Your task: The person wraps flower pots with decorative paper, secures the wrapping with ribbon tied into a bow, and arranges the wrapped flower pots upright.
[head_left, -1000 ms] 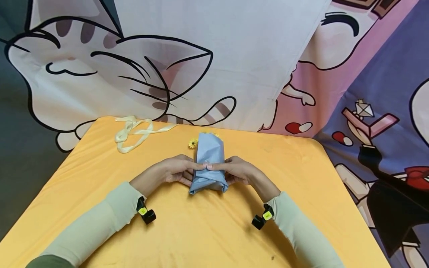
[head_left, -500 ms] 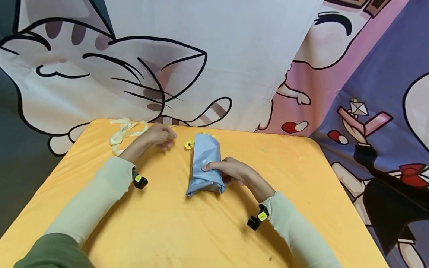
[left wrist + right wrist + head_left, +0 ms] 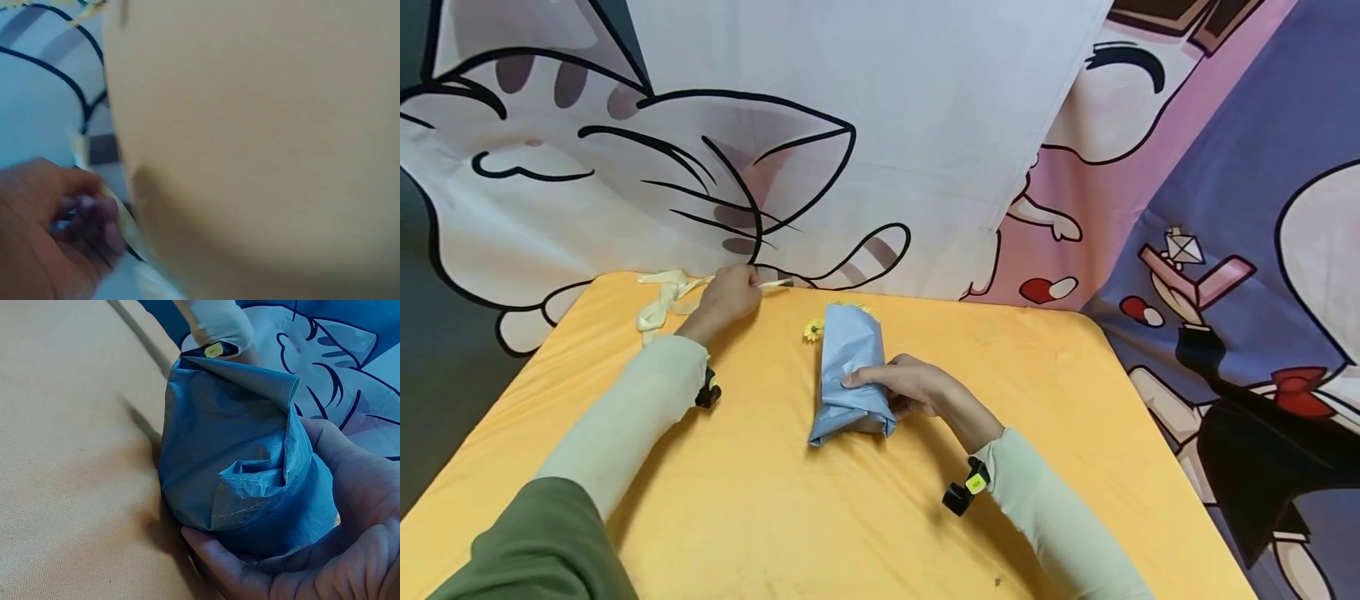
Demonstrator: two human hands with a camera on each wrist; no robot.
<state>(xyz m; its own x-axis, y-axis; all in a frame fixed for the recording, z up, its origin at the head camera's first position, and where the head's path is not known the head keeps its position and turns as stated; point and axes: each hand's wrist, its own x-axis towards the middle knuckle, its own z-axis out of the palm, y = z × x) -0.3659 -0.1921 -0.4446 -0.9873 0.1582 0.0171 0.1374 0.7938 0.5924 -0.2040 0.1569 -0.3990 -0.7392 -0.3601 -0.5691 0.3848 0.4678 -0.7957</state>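
Note:
At the table's back left, my left hand (image 3: 728, 298) pinches a pale yellow ribbon (image 3: 662, 304), whose short end sticks out past the fingers to the right. The rest of it lies loosely looped left of the hand. In the left wrist view the ribbon (image 3: 129, 230) runs blurred beside the fingertips. My right hand (image 3: 917, 385) grips a small bouquet wrapped in blue paper (image 3: 850, 337), thumb on top and fingers round the side. Its folded paper bottom (image 3: 250, 487) faces the right wrist camera. Yellow flowers (image 3: 813, 331) peek out at its far end, mostly hidden by the wrap.
A yellow cloth covers the table (image 3: 790, 517). Along its back edge hangs a white curtain (image 3: 925, 150) with a cartoon cat, and a purple printed one (image 3: 1240, 200) stands at the right.
My left hand has left the blue wrapped bouquet, reached back and left, and taken hold of the ribbon. The right hand keeps its grip on the bouquet.

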